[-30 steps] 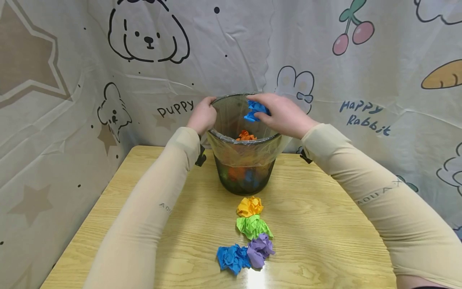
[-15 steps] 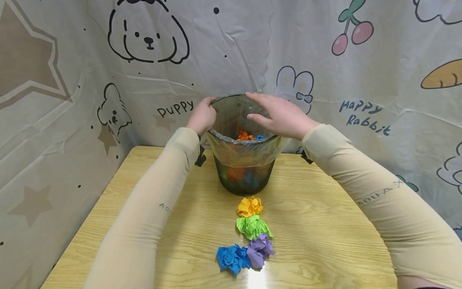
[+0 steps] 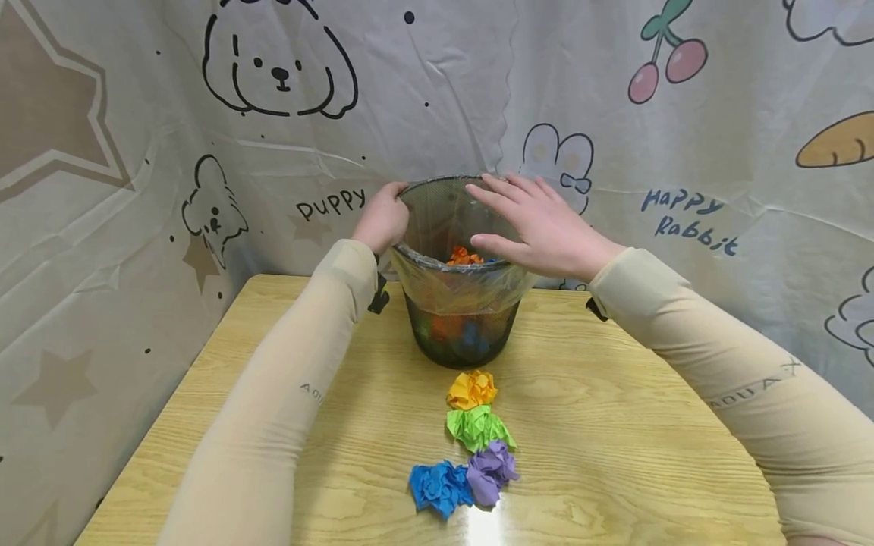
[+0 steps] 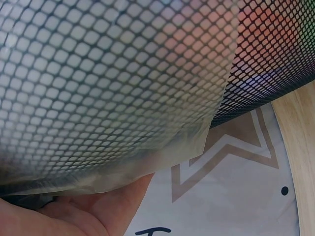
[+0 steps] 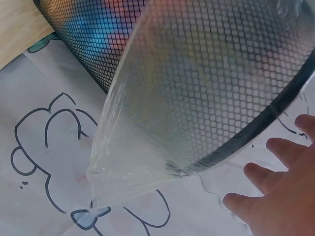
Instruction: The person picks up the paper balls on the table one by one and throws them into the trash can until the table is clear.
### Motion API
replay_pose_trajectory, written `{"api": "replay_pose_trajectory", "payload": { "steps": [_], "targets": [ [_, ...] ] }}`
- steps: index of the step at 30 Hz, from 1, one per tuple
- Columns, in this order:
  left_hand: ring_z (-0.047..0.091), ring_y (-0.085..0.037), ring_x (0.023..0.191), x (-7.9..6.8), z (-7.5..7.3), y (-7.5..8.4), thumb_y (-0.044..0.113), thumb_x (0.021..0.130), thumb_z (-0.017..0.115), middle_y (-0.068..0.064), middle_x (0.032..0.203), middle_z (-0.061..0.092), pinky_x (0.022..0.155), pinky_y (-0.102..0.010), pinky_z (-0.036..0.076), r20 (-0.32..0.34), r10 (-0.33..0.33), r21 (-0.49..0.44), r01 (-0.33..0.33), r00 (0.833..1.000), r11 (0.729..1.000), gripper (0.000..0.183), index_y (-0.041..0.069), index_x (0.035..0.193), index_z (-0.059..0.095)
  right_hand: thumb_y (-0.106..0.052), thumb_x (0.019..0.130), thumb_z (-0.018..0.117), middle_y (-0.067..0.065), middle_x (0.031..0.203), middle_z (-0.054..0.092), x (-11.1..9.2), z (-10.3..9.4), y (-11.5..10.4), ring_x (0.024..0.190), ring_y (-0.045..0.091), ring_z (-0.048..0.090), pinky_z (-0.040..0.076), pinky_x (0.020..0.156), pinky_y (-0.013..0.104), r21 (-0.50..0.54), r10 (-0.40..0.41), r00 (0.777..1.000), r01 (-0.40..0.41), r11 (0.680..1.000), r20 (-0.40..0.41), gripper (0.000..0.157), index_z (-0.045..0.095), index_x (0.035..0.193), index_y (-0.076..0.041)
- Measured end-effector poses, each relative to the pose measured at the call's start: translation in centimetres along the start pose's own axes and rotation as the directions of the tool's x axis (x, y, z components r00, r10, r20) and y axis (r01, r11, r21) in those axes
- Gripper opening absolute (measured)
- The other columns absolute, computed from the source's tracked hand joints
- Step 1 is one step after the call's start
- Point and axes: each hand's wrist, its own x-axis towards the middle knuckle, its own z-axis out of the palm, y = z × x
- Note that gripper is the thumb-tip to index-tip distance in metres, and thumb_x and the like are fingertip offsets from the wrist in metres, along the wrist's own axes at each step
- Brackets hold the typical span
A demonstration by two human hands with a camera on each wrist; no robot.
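Observation:
A black mesh wastebasket [image 3: 464,345] lined with a clear plastic bag [image 3: 457,292] stands at the back of the table. My left hand [image 3: 384,218] grips its rim on the left side; in the left wrist view the fingers [image 4: 118,196] lie against the bag's folded edge. Above the right side of the opening, my right hand [image 3: 539,224] is spread with nothing in it. Inside the basket, an orange crumpled paper [image 3: 466,256] shows, with a bit of blue beside it. More coloured paper shows through the mesh in the right wrist view.
In front of the basket, crumpled papers lie in a line on the wooden table [image 3: 601,425]: yellow [image 3: 473,390], green [image 3: 481,428], purple [image 3: 492,473] and blue [image 3: 441,488]. A printed curtain [image 3: 437,91] hangs close behind the table and along its left.
My right hand has let a blue crumpled paper drop into the basket, then spread its fingers and shifted slightly right. My left hand has stayed on the rim.

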Motion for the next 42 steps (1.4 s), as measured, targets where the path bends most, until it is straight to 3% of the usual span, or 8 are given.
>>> {"api": "replay_pose_trajectory", "payload": {
  "steps": [7, 12, 15, 18, 22, 27, 34, 42],
  "targets": [
    [0.045, -0.030, 0.128, 0.0, 0.0, 0.1, 0.009, 0.107, 0.019, -0.012, 0.162, 0.035, 0.089, -0.040, 0.041, -0.004, -0.001, 0.001, 0.002, 1.000, 1.000, 0.055, 0.010, 0.161, 0.031, -0.066, 0.102, 0.043, 0.002, 0.170, 0.016, -2.0, 0.1, -0.6, 0.156, 0.029, 0.007, 0.000, 0.123, 0.055, -0.023, -0.037, 0.999, 0.037, 0.999, 0.006, 0.076, 0.019, 0.165, -0.031],
    [0.049, -0.027, 0.123, 0.2, 0.1, -0.2, 0.010, 0.108, 0.019, -0.011, 0.164, 0.032, 0.080, -0.038, 0.042, 0.003, -0.008, 0.011, 0.008, 1.000, 1.000, 0.056, 0.011, 0.162, 0.028, -0.065, 0.102, 0.045, -0.002, 0.171, 0.013, -3.5, 0.5, -1.0, 0.157, 0.027, 0.004, 0.001, 0.122, 0.056, -0.036, -0.081, 0.997, 0.081, 0.996, 0.001, 0.075, 0.019, 0.165, -0.033],
    [0.055, -0.023, 0.096, 0.3, 0.1, -0.4, 0.011, 0.108, 0.019, -0.009, 0.165, 0.030, 0.070, -0.036, 0.041, 0.008, -0.018, 0.013, 0.018, 1.000, 1.000, 0.056, 0.012, 0.163, 0.027, -0.062, 0.102, 0.047, -0.002, 0.170, 0.014, -4.4, 0.8, -1.4, 0.157, 0.026, 0.003, 0.001, 0.122, 0.056, -0.036, -0.125, 0.992, 0.125, 0.992, -0.006, 0.074, 0.020, 0.165, -0.033],
    [0.044, -0.018, 0.067, 0.3, 0.2, -0.5, 0.012, 0.108, 0.018, -0.009, 0.165, 0.030, 0.061, -0.032, 0.040, 0.011, -0.025, 0.011, 0.025, 1.000, 1.000, 0.056, 0.012, 0.163, 0.027, -0.060, 0.102, 0.049, -0.002, 0.171, 0.013, -5.5, 1.1, -1.9, 0.157, 0.027, 0.003, 0.002, 0.122, 0.057, -0.045, -0.171, 0.985, 0.170, 0.984, -0.012, 0.074, 0.022, 0.165, -0.032],
    [0.037, -0.013, 0.057, 0.5, 0.2, -0.5, 0.013, 0.109, 0.018, -0.008, 0.165, 0.032, 0.052, -0.030, 0.037, 0.013, -0.031, 0.016, 0.031, 0.999, 0.999, 0.055, 0.014, 0.163, 0.027, -0.060, 0.102, 0.051, -0.004, 0.171, 0.011, -6.9, 1.4, -2.7, 0.156, 0.028, 0.004, 0.004, 0.122, 0.059, -0.066, -0.221, 0.975, 0.219, 0.973, -0.023, 0.075, 0.022, 0.165, -0.031],
    [0.040, -0.017, 0.060, 0.6, 0.1, -0.4, 0.014, 0.109, 0.017, -0.008, 0.164, 0.032, 0.054, -0.031, 0.037, 0.012, -0.029, 0.014, 0.028, 1.000, 0.999, 0.055, 0.014, 0.163, 0.028, -0.059, 0.102, 0.052, -0.002, 0.171, 0.010, -8.6, 1.8, -3.8, 0.156, 0.029, 0.004, 0.004, 0.121, 0.060, -0.087, -0.285, 0.958, 0.283, 0.955, -0.011, 0.076, 0.021, 0.165, -0.030],
    [0.050, -0.022, 0.091, 0.4, 0.1, -0.3, 0.014, 0.109, 0.018, -0.009, 0.165, 0.031, 0.066, -0.035, 0.039, 0.014, -0.021, 0.013, 0.020, 1.000, 1.000, 0.055, 0.013, 0.163, 0.027, -0.059, 0.102, 0.053, 0.005, 0.170, 0.016, -10.5, 2.8, -5.1, 0.156, 0.034, 0.007, 0.008, 0.121, 0.060, -0.063, -0.372, 0.928, 0.372, 0.926, 0.015, 0.076, 0.024, 0.165, -0.027],
    [0.040, -0.014, 0.057, 0.5, 0.1, -0.4, 0.014, 0.110, 0.017, -0.008, 0.164, 0.032, 0.054, -0.030, 0.037, 0.019, -0.032, 0.006, 0.032, 0.999, 0.999, 0.055, 0.015, 0.164, 0.026, -0.056, 0.103, 0.052, 0.002, 0.170, 0.017, -12.5, 5.7, -5.7, 0.155, 0.036, 0.011, 0.018, 0.120, 0.058, 0.029, -0.403, 0.910, 0.402, 0.915, 0.099, 0.074, 0.024, 0.165, -0.028]
  ]
}}
